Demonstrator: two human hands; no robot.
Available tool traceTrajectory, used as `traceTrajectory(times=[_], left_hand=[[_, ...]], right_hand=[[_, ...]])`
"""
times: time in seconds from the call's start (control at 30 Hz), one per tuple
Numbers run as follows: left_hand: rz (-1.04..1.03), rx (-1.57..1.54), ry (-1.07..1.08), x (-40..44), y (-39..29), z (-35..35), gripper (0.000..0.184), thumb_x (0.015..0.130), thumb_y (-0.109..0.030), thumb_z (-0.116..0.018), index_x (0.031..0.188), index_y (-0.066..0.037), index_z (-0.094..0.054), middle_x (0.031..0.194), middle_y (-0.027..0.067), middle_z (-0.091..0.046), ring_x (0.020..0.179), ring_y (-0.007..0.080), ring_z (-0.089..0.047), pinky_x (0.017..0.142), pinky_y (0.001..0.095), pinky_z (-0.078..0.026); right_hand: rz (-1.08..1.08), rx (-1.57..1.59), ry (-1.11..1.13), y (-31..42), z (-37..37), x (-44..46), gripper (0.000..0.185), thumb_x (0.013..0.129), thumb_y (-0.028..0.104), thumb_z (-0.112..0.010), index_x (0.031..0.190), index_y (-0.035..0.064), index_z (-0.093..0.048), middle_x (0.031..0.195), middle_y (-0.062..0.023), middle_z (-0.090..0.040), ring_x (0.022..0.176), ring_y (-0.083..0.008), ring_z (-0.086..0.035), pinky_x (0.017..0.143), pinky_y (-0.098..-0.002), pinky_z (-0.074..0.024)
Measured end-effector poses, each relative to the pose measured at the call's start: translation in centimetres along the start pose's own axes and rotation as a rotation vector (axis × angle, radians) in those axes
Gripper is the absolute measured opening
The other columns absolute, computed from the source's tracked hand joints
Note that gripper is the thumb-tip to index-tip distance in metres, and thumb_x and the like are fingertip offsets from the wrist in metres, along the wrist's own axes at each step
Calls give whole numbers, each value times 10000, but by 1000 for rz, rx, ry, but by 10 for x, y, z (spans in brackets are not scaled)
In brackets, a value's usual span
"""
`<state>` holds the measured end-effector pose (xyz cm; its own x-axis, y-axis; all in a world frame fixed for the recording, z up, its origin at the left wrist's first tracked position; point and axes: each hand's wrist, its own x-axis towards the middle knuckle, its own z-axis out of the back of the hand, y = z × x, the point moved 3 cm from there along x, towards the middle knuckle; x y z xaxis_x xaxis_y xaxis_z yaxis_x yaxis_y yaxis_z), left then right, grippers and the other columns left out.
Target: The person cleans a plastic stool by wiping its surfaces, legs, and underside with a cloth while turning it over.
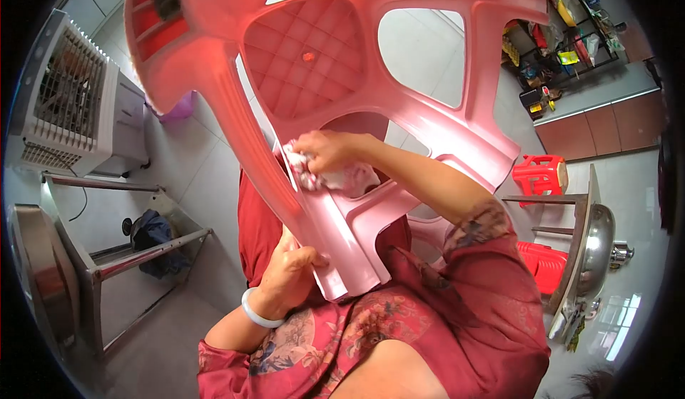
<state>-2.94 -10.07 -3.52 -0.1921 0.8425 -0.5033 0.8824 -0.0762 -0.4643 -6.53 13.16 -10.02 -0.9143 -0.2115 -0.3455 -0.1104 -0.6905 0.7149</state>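
A pink plastic chair (421, 124) lies tilted across my lap, its legs and quilted-pattern panel turned towards me. Low on one leg, my left hand (289, 267) grips the edge, thumb on top; a pale bangle circles that wrist. My right hand (328, 153) is closed on a crumpled, light patterned cloth (349, 180), pressed against the inner side of the same leg. Part of the cloth is covered by my fingers.
At the left stand an air cooler (75, 106) and a metal-framed stand (128, 256) with dark cloth on it. To the right are a red stool (540, 176), a table with a metal lid (599, 245), and a cluttered shelf (571, 42).
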Motion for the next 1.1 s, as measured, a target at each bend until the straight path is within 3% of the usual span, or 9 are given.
traceTrajectory(times=[0.2,0.3,0.4,0.53,0.6,0.73,0.8,0.87,1.1], left_hand=[[-15,-116,20,4,3,-8,836,665,144,-486,1437,-110,-289,1146,88,-555,990,207,-596,797,316,-507],[-1,-82,42,6,9,4,829,674,143,-477,1442,-112,-296,1179,82,-553,1072,213,-584,821,301,-502],[-101,-37,-37,-1,6,-5,606,732,47,-505,1331,-7,-436,1113,100,-614,1032,223,-614,906,328,-499],[-113,31,50,-2,-2,0,548,792,-60,-578,1322,-14,-448,1104,77,-619,1006,180,-620,899,316,-501],[-102,49,63,0,-4,-1,546,794,-79,-602,1316,-17,-455,1098,74,-622,997,175,-624,876,306,-510],[-59,79,25,0,-4,-3,551,768,-31,-567,1307,-8,-458,1098,82,-620,996,184,-625,871,310,-516],[-50,89,23,1,-3,-5,558,752,-8,-544,1303,-4,-457,1097,88,-617,993,189,-625,874,315,-517],[-48,91,37,2,-2,-5,568,736,15,-519,1299,-1,-455,1095,93,-612,990,193,-624,880,320,-516],[-84,56,28,1,0,-7,617,700,47,-507,1310,-18,-445,1085,87,-600,974,194,-617,860,303,-514]], right_hand=[[329,-189,18,90,-13,-94,480,656,139,-679,1114,36,-581,1062,-172,-584,989,-353,-587,830,-444,-480],[273,-59,20,113,-28,-129,427,652,99,-680,1070,40,-612,1051,-153,-583,981,-343,-593,857,-434,-482],[266,126,107,117,-22,-161,336,677,51,-642,1013,45,-641,1057,-157,-582,988,-338,-596,860,-432,-488],[-97,-97,82,82,8,-213,294,694,38,-624,979,92,-676,937,-111,-610,969,-313,-602,857,-427,-482],[-213,-348,-365,81,45,-247,317,681,43,-643,988,109,-687,942,-84,-640,985,-299,-603,863,-415,-488],[-374,-872,-1146,90,112,-285,401,693,-23,-623,1076,76,-688,1136,-115,-647,1031,-331,-590,901,-400,-491],[-223,-988,-1306,83,135,-284,410,696,-52,-610,1085,60,-676,1147,-122,-636,1033,-348,-580,914,-425,-489],[-131,-1076,-1332,59,152,-276,407,703,-26,-631,1097,68,-671,1148,-115,-637,1036,-343,-577,916,-430,-491],[-461,-1207,-1233,8,167,-245,504,714,64,-684,1202,84,-561,1286,-132,-521,1090,-370,-547,889,-443,-512]])
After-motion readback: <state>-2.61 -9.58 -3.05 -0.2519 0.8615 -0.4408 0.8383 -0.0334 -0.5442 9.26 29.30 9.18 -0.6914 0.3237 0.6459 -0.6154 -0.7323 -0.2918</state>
